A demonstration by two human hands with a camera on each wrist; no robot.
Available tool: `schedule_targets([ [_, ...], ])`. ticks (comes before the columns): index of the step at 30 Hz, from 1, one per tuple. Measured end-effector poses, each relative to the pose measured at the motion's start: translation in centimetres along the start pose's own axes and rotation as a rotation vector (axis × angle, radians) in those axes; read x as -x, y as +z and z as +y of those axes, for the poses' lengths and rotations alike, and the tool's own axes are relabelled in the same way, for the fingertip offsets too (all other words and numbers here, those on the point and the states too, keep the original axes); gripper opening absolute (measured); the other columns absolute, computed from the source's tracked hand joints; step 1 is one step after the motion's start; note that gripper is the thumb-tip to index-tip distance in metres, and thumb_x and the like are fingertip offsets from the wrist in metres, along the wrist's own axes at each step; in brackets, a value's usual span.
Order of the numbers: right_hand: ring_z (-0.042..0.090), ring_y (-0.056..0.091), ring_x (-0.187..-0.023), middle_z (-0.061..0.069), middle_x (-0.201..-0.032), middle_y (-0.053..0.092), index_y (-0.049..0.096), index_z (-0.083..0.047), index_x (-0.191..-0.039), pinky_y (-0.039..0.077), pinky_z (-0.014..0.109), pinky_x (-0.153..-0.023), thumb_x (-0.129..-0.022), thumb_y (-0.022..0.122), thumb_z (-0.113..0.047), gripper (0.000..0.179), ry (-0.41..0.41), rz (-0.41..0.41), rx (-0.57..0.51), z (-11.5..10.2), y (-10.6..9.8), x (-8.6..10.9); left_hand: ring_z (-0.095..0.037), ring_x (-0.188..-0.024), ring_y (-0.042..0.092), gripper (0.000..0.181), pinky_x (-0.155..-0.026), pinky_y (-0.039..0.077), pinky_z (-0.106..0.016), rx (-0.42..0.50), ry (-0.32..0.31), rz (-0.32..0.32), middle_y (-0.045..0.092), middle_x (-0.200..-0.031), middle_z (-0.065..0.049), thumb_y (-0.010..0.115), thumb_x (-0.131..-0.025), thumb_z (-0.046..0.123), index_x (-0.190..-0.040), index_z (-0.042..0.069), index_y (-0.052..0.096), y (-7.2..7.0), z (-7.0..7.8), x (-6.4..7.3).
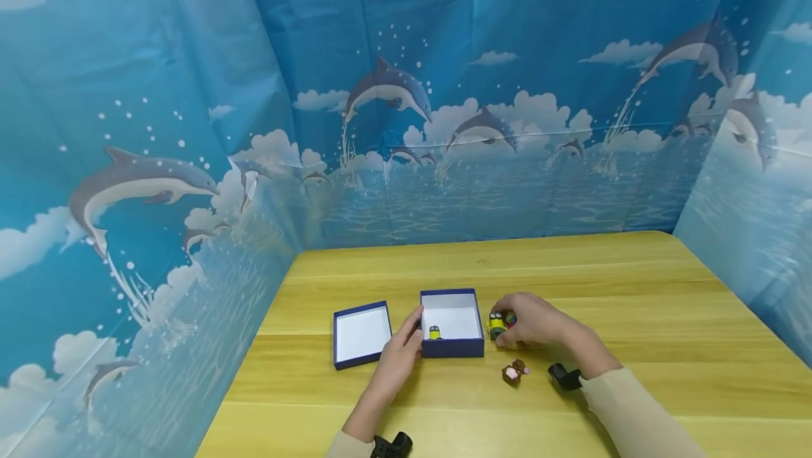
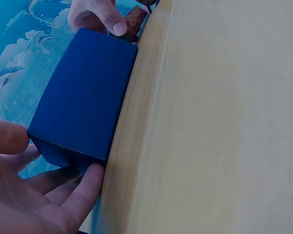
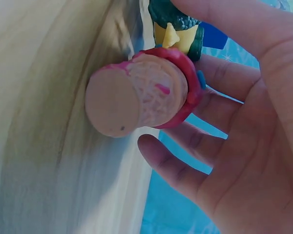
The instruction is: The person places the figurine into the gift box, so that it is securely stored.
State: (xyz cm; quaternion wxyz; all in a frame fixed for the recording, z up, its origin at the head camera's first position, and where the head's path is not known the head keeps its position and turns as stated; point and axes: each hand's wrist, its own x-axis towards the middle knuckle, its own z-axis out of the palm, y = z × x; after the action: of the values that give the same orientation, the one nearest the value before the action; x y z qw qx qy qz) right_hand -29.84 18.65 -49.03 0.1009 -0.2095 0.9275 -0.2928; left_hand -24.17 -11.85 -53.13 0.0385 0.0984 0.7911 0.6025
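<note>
My left hand rests against the left side of an open blue box with a white inside, fingers nearly straight along its outer wall. A small yellow figure with goggle eyes is inside the box, near the front left. Just right of the box, my right hand pinches a yellow and green Minion figure between thumb and fingers. In the right wrist view, a toy ice-cream cone with a waffle-patterned base and red rim lies in front of the curled fingers, close to the Minion.
The blue box lid, white inside up, lies left of the box. A small brown and pink toy is on the wooden table in front of my right hand. A dolphin-printed curtain surrounds the table's back and sides.
</note>
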Motion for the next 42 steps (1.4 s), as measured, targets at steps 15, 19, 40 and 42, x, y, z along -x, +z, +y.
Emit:
schedule_targets([
  [15, 0.015, 0.061, -0.098, -0.005, -0.110, 0.067, 0.071, -0.011, -0.124, 0.053, 0.039, -0.080, -0.077, 0.089, -0.032, 0.054, -0.033, 0.032, 0.052, -0.2, -0.5, 0.2, -0.029, -0.123, 0.054, 0.047, -0.095, 0.053, -0.047, -0.008, -0.002, 0.027, 0.042, -0.155, -0.011, 0.041, -0.110, 0.025, -0.157, 0.025, 0.039, 0.2, 0.0, -0.1],
  [19, 0.014, 0.061, -0.097, -0.004, -0.109, 0.067, 0.070, -0.011, -0.124, 0.053, 0.039, -0.080, -0.078, 0.088, -0.032, 0.054, -0.036, 0.037, 0.060, -0.5, -0.8, 0.3, -0.035, -0.128, 0.051, 0.047, -0.095, 0.052, -0.050, -0.011, -0.007, 0.031, 0.040, -0.156, -0.015, 0.040, -0.110, 0.020, -0.157, 0.020, 0.038, 0.2, -0.1, -0.2],
  [40, 0.011, 0.061, -0.085, 0.000, -0.102, 0.069, 0.068, -0.010, -0.128, 0.054, 0.042, -0.079, -0.082, 0.086, -0.028, 0.053, -0.024, 0.064, 0.063, -1.4, -1.6, 0.6, -0.031, -0.126, 0.053, 0.047, -0.094, 0.053, -0.047, 0.029, 0.007, 0.007, 0.040, -0.157, -0.010, 0.042, -0.110, 0.027, -0.157, 0.026, 0.038, 0.1, 0.0, 0.1],
  [42, 0.010, 0.061, -0.083, 0.001, -0.102, 0.069, 0.068, -0.011, -0.129, 0.054, 0.042, -0.079, -0.082, 0.085, -0.026, 0.052, -0.026, 0.064, 0.058, -1.5, -1.7, 0.7, -0.029, -0.124, 0.053, 0.047, -0.094, 0.053, -0.047, 0.023, 0.006, 0.008, 0.040, -0.157, -0.009, 0.042, -0.110, 0.027, -0.157, 0.026, 0.038, 0.1, 0.0, 0.1],
])
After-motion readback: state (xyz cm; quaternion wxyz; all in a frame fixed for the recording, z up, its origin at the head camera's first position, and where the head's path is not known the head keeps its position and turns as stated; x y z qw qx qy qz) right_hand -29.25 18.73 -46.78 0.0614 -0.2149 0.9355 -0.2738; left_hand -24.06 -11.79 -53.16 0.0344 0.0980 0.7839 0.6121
